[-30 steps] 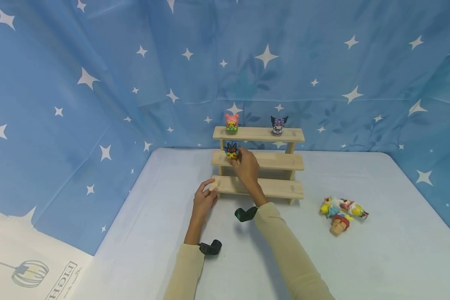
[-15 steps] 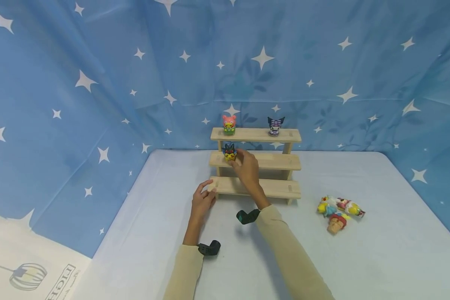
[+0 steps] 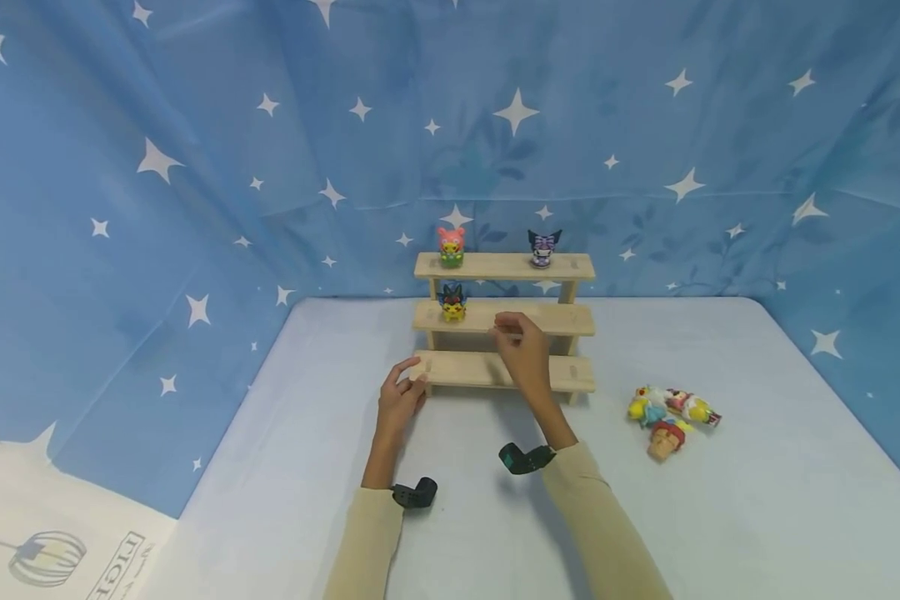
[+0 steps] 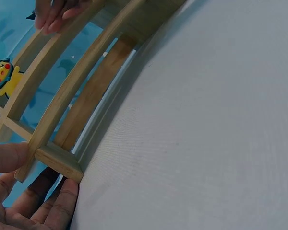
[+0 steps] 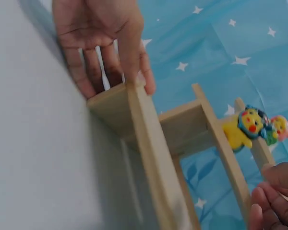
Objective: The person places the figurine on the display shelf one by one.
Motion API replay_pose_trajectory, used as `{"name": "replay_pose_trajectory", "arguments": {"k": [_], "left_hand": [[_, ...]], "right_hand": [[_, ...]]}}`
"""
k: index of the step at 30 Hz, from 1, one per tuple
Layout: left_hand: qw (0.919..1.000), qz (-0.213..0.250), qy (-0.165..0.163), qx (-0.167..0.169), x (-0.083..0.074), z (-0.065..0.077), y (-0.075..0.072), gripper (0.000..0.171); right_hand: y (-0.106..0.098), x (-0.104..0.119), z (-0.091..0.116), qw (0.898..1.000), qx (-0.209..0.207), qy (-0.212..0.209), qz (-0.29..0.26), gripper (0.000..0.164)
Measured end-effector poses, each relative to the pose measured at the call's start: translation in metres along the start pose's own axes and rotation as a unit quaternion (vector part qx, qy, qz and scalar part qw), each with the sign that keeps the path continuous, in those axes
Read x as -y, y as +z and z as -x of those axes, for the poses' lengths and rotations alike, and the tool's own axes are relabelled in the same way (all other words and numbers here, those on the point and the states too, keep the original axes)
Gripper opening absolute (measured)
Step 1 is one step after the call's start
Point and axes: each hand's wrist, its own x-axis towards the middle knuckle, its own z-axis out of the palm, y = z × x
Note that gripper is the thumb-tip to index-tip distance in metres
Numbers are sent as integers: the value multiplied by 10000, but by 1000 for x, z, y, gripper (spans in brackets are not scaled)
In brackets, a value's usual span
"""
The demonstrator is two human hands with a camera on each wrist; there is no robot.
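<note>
Head view, right hand: the right hand is hovering in front of the middle tier, fingers loosely bent and holding nothing; whether it is touching the wood, I cannot tell.
Left hand: the left hand is gripping the left end of the bottom tier; in the left wrist view its thumb is resting on the board and its fingers are curling around by the leg.
Yellow figure: the yellow figure with dark ears is standing upright on the middle tier near its left end, apart from both hands.
Wooden stand: the wooden stand is rising in 3 tiers like steps, its legs resting on the white table.
Top tier: 2 figures are standing upright there, a pink figure towards the left end and a purple-and-black figure towards the right.
Loose figures: several are lying close together on the table to the right of the stand, among them a brown-and-red figure.
Wrists: 2 black wrist devices are sitting by the cuffs of the beige sleeves.
Backdrop: a blue cloth with pale 4-pointed stars is hanging behind the table.
</note>
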Motion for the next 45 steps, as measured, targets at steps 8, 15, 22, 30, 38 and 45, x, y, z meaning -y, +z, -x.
{"name": "replay_pose_trajectory", "arguments": {"k": [8,15,22,30,38,45], "left_hand": [[9998,84,-131,95,0,1,-2,41],[9993,168,-268,184,-21,9,0,43],[9987,264,-302,304,-33,14,2,45],[9988,287,-293,277,-30,13,0,44],[9989,361,-277,145,-14,5,0,42],[9987,375,-322,151,-8,0,1,42]], "right_hand": [[-26,-11,39,9990,-133,171,388,20],[-51,-14,69,9965,-232,524,601,18],[-77,-21,93,9877,-737,957,994,18],[-105,-28,117,9714,-1248,1459,1397,18],[-142,-30,121,9478,-1987,1752,1773,22],[-175,-41,125,9142,-2491,2417,2094,31]]}}
